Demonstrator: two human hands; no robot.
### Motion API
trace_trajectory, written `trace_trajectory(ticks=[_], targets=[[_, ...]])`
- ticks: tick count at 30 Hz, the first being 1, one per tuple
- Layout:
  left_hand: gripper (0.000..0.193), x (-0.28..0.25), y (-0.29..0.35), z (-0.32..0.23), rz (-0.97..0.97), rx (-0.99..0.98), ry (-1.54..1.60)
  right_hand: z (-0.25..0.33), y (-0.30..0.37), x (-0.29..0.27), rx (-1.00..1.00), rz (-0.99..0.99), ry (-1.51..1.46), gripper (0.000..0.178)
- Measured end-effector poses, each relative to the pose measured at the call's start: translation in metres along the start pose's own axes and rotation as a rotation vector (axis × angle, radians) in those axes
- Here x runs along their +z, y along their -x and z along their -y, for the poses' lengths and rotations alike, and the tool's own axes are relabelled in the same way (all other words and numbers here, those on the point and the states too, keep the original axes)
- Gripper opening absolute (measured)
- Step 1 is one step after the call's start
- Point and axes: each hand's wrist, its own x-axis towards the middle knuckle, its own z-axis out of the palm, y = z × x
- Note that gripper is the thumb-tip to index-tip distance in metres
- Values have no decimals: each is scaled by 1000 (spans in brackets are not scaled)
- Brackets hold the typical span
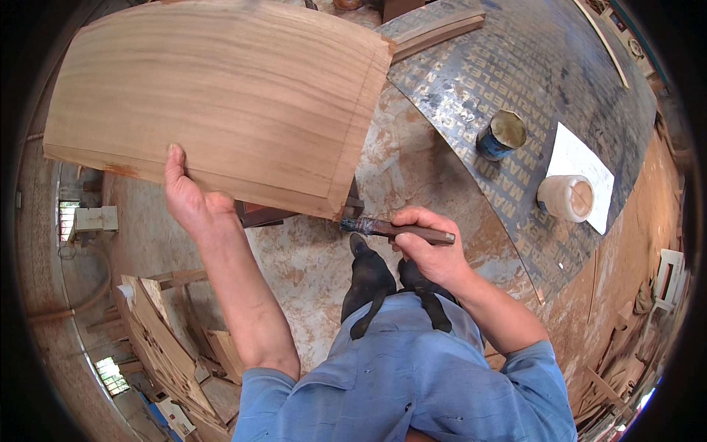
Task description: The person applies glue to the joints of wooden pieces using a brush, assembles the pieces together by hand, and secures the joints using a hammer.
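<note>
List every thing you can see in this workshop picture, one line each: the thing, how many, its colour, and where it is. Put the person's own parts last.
Wooden panel: one, light brown, raised at upper left.
Brush: one, dark handle, at the panel's lower right corner.
Tin can: one, blue, open, on the grey sheet.
Tub: one, white, right of the can.
Paper: one, white, under the tub.
Grey sheet: one, printed, upper right.
Wood strips: a few, brown, top centre.
Wooden frames: several, pale, stacked at lower left.
Floor: stained beige.
Left hand: grips the panel's lower edge.
Right hand: holds the brush.
Feet: two, dark footwear.
</note>
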Motion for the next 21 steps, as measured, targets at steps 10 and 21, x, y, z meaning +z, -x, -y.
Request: trace_trajectory(ticks=[10, 21], targets=[[28, 5, 7, 5, 8, 6, 10, 5, -10, 11, -22, -32, 39, 19], [27, 5, 2, 5, -22, 20, -7, 5, -9, 5, -205, -71, 130, 17]])
